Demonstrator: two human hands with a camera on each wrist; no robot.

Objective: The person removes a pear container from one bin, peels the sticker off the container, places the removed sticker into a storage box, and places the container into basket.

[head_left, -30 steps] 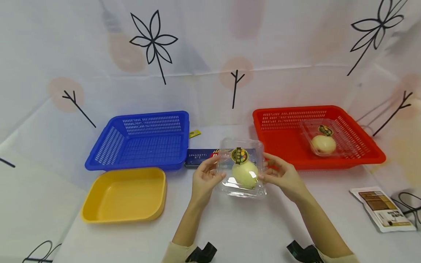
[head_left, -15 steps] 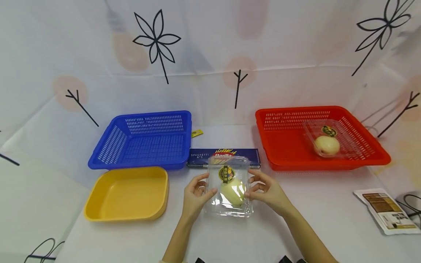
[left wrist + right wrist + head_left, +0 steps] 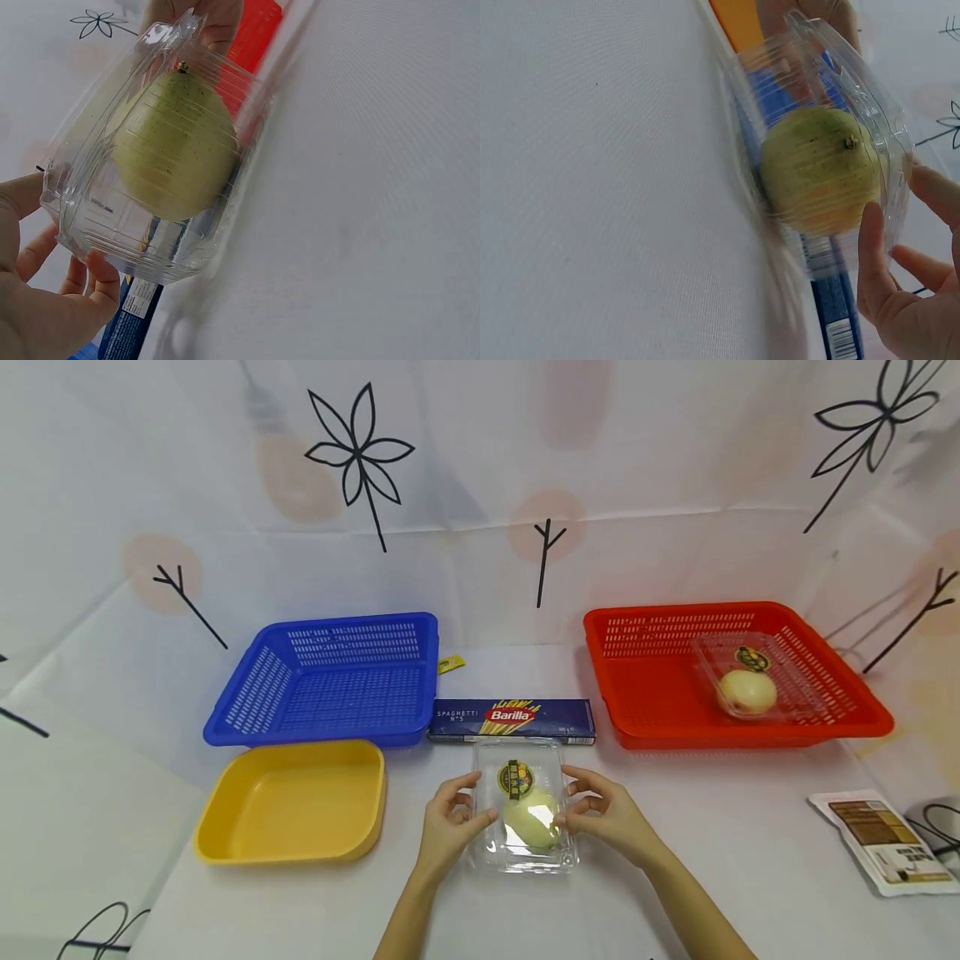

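Observation:
Between both hands is a clear plastic clamshell box [image 3: 525, 852] with a round label [image 3: 516, 780] on its lid. Inside lies one pale green, speckled fruit with a short stem, which looks like a pear [image 3: 176, 146]. My left hand [image 3: 447, 827] pinches the box's left side, thumb over the lid edge. The right hand [image 3: 609, 818] grips the opposite side the same way, its thumb [image 3: 871, 232] against the plastic. The box lies level, close over the white table, its back edge right at a blue Barilla spaghetti box [image 3: 558, 720].
At the back right, a red basket [image 3: 637, 735] holds another clear box with a pale fruit [image 3: 747, 691]. A blue basket [image 3: 352, 693] stands back left, a yellow tray [image 3: 292, 810] before it. A yellow packet [image 3: 451, 663] lies behind; a white-brown pouch [image 3: 885, 843] lies right.
Both hands have brought the clear box down and toward the person, then lowered it slightly more. The spaghetti box it covered now shows in full. The hold is the same.

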